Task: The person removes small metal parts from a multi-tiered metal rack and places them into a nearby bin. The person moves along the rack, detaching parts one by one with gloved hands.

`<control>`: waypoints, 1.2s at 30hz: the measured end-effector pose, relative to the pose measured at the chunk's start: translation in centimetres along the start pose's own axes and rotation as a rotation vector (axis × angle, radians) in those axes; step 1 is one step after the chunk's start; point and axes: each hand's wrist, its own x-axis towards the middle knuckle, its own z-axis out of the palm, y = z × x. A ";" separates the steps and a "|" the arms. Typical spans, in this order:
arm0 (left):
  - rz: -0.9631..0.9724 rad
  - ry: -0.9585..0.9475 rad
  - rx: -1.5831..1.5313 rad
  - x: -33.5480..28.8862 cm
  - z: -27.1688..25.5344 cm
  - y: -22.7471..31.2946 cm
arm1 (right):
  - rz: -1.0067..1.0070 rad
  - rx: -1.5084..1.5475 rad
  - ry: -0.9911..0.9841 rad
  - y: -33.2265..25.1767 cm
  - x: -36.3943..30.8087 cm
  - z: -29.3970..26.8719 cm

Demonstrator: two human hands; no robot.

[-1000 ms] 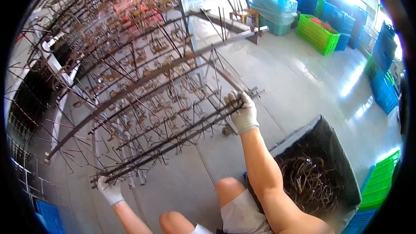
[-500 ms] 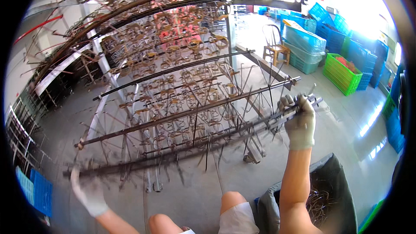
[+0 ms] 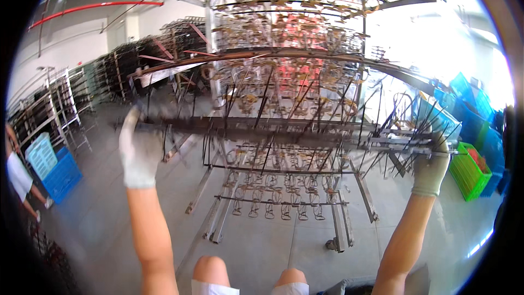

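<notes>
A bundle of long dark metal bars, bristling with thin rods, is held level across the view and smeared by motion. My left hand, in a pale work glove, grips its left end, thumb upward; the other fingers are partly hidden and blurred. At the right end, my right hand, gloved the same way, is closed around the bars. Behind the bundle stands a tall metal rack with rows of brownish bent-wire pieces hanging on crossbars. A curved brown bar crosses it above my hands.
Blue crates stand at the left, by a person's leg and white clothing. A green crate and blue bins are at the right. The rack's wheeled legs reach the floor. A dark bag shows near my knees.
My hands have raised the bar bundle from a low slant to nearly level. The view has swung left, bringing the rack to the centre and the blue crates at left further in.
</notes>
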 end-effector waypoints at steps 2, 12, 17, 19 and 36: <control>0.098 -0.034 -0.020 4.1 -1.2 -0.2 | 0.030 -0.012 -0.066 -1.0 2.8 2.1; -0.057 0.118 0.063 12.8 3.7 3.1 | 0.408 0.870 -0.231 -3.2 16.2 5.1; -0.072 0.356 0.265 16.8 7.4 4.2 | 0.093 0.077 -0.232 -6.6 16.9 9.2; -0.093 0.317 0.280 20.4 6.8 4.6 | 0.023 -0.055 -0.199 -7.1 16.8 12.0; -0.291 0.231 0.381 21.3 -0.4 -6.0 | 0.144 -0.555 -0.443 4.7 16.9 11.5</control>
